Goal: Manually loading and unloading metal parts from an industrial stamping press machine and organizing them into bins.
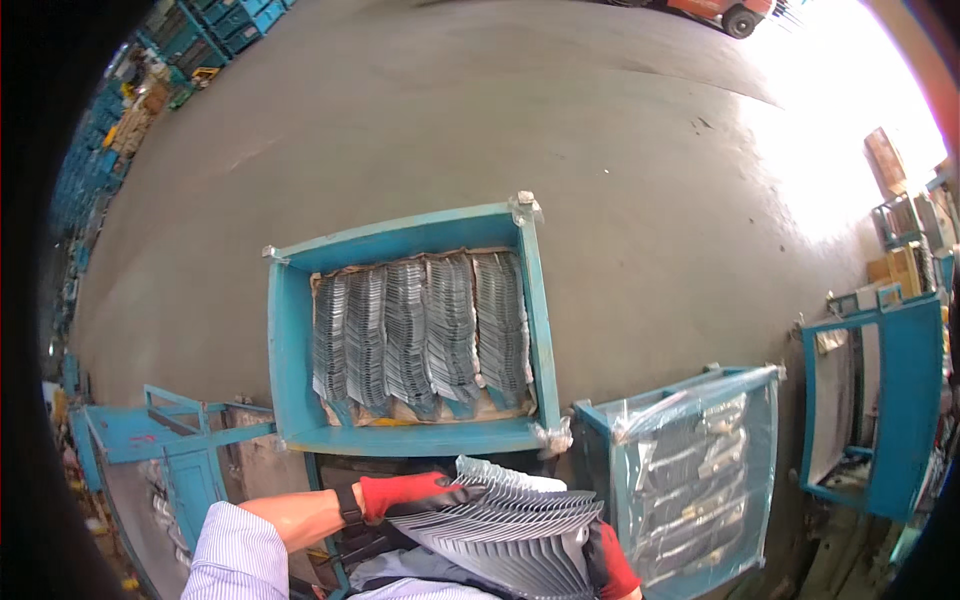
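Observation:
A fanned stack of thin grey metal plates lies between my two hands, close to my body. My left hand, in a red and black work glove, grips the left end of the stack. At the right end, my right hand in the same kind of glove is closed on the plates; part of it is cut off by the lower edge. Just beyond stands a teal metal crate holding several rows of similar metal plates on a brown liner.
On the right stands a teal crate wrapped in clear film, with metal parts inside. Further right is a teal metal frame. Teal metal racks are at the left. An orange vehicle is at the far edge of the grey floor.

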The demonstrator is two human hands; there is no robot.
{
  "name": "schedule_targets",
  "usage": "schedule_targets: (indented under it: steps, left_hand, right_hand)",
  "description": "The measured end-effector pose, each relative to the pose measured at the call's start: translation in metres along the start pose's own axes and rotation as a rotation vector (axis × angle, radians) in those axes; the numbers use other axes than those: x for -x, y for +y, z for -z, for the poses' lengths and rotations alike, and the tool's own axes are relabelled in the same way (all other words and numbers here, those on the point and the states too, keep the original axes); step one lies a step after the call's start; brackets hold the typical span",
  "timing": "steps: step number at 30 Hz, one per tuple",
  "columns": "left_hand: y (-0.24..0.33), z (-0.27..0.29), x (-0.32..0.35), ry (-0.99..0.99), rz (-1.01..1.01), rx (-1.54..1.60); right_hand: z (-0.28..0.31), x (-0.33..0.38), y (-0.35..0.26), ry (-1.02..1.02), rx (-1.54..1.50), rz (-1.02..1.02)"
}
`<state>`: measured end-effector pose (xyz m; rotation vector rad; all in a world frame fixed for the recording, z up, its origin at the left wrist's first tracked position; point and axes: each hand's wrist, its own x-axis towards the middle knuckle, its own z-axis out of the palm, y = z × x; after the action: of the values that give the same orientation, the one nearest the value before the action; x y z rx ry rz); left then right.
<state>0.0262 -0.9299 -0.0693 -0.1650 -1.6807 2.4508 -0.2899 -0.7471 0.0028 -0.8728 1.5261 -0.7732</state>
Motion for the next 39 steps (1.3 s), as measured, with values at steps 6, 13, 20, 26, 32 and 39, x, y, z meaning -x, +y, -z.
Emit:
schedule_targets:
  steps: [6,13,20,26,32,39]
  left_hand:
    - [-0.044,-0.055,-0.072,0.888,-0.364,-1.510]
    - [-0.096,-0.116,-0.167,1.028,-0.285,-1.803]
    - [-0.098,-0.124,-0.170,1.038,-0.132,-1.979]
    - [-0.133,-0.083,-0.160,0.849,-0.755,-1.097]
    - [-0.157,0.003,-0.133,0.133,-1.053,-0.683]
    - [-0.170,0.008,-0.159,-0.022,-1.444,-0.538]
  right_hand:
    - [0.058,-0.008,0.085,0.003,-0.474,-0.303]
    - [0.124,-0.017,0.047,-0.124,-0.261,-0.047]
    - [0.155,-0.016,0.067,-0.059,-0.790,-0.430]
    - [0.185,-0.044,0.077,-0.195,-0.757,-0.406]
    - [0.194,-0.071,0.063,-0.327,-0.830,-0.611]
    - [0.189,-0.092,0.039,-0.320,-0.758,-0.394]
